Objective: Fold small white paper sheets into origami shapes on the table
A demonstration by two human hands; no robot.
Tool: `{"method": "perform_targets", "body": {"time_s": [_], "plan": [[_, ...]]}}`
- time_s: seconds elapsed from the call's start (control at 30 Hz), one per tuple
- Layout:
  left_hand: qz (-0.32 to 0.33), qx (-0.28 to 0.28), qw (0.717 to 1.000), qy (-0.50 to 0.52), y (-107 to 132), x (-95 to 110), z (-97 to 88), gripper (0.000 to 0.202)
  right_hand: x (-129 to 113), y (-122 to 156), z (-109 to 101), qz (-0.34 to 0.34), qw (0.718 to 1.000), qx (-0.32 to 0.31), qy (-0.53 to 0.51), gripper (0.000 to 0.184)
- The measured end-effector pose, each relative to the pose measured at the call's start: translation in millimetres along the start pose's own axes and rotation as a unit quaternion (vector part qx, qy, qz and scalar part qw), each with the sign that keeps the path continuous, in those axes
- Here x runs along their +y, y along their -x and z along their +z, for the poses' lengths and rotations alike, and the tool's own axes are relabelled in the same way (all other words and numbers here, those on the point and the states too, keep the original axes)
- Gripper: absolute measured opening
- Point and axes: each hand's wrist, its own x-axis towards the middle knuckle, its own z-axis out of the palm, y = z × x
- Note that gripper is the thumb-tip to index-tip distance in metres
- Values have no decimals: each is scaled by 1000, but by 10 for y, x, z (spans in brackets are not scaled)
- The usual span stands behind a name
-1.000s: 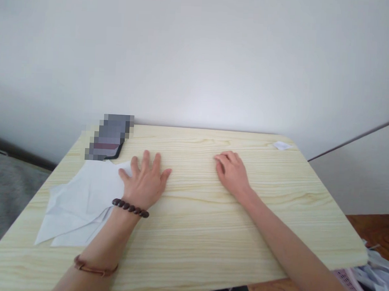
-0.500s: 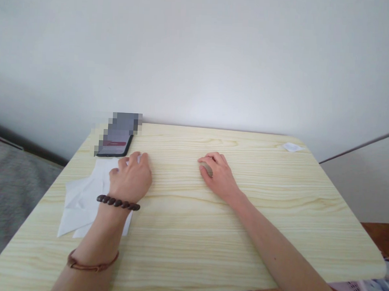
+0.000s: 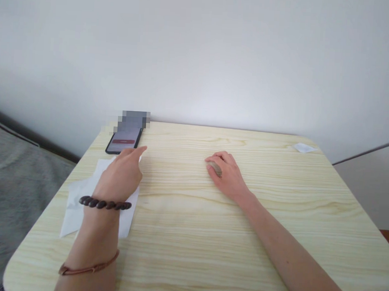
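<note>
My left hand (image 3: 123,172), with a dark beaded bracelet (image 3: 105,203) at the wrist, is over white sheets of paper (image 3: 73,213) and just in front of a phone (image 3: 123,137). One finger stretches out to the right; the other fingers are mostly hidden behind the back of the hand, and nothing shows in it. My right hand (image 3: 228,175) rests on the table, closed around a tan, rounded, stone-like object (image 3: 216,167). Part of that object shows between thumb and fingers; the palm side is hidden.
The pale wood-grain table (image 3: 182,244) has its back edge along a white wall (image 3: 199,54). A small white piece (image 3: 304,148), paper-like, lies at the far right corner. Grey fabric (image 3: 26,176) is on the left, below the tabletop.
My left hand has shifted left and turned, with a finger now pointing right instead of several bent fingertips showing. My right hand keeps its grip. The view has shifted slightly.
</note>
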Motion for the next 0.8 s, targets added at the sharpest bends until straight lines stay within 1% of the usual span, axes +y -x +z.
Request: {"method": "perform_targets", "body": {"time_s": [0.03, 0.07, 0.1, 0.13, 0.2, 0.27, 0.3, 0.37, 0.43, 0.47, 0.53, 0.6, 0.67, 0.7, 0.73, 0.8], "plan": [[-29, -15, 999, -9, -5, 1, -40, 57, 1, 2, 2, -1, 1000, 2, -1, 20], [-42, -35, 998, -9, -7, 7, -89, 54, 2, 4, 3, -1, 1000, 3, -4, 20], [-48, -36, 998, 0, -3, 14, -142, 49, 4, 7, 6, -3, 1000, 4, -6, 20], [-68, -26, 997, 6, 6, 20, -196, 46, 6, 11, 8, -3, 1000, 5, -8, 20], [-84, -7, 996, 16, 42, 25, -284, 43, 11, 17, 13, 0, 1000, 3, -11, 21], [-85, 5, 996, 42, 98, 18, -322, 42, 16, 23, 18, -2, 1000, 3, -12, 20], [-75, 7, 996, 55, 131, 8, -317, 41, 17, 25, 21, -2, 1000, 1, -10, 20], [-52, 28, 996, 62, 204, -25, -261, 39, 20, 29, 24, -3, 1000, -2, -5, 20], [-12, 53, 996, 72, 282, -76, -159, 37, 25, 32, 28, -5, 1000, -1, -3, 20], [9, 53, 995, 87, 325, -106, -101, 37, 29, 33, 30, -7, 1000, -1, -3, 19], [51, 36, 992, 109, 420, -166, 8, 35, 38, 35, 34, -11, 1000, -1, -2, 20], [94, 61, 987, 116, 533, -220, 84, 36, 45, 37, 39, -15, 1000, 1, 0, 20], [148, 107, 979, 91, 660, -268, 125, 32, 48, 40, 42, -16, 1000, 2, 3, 20], [155, 122, 978, 70, 724, -293, 137, 32, 48, 41, 43, -16, 1000, 1, 5, 20], [142, 121, 981, 45, 785, -320, 148, 34, 47, 42, 44, -15, 1000, 1, 7, 20], [82, 122, 989, 0, 885, -381, 174, 48, 45, 44, 44, -16, 1000, -1, 9, 20]]}}
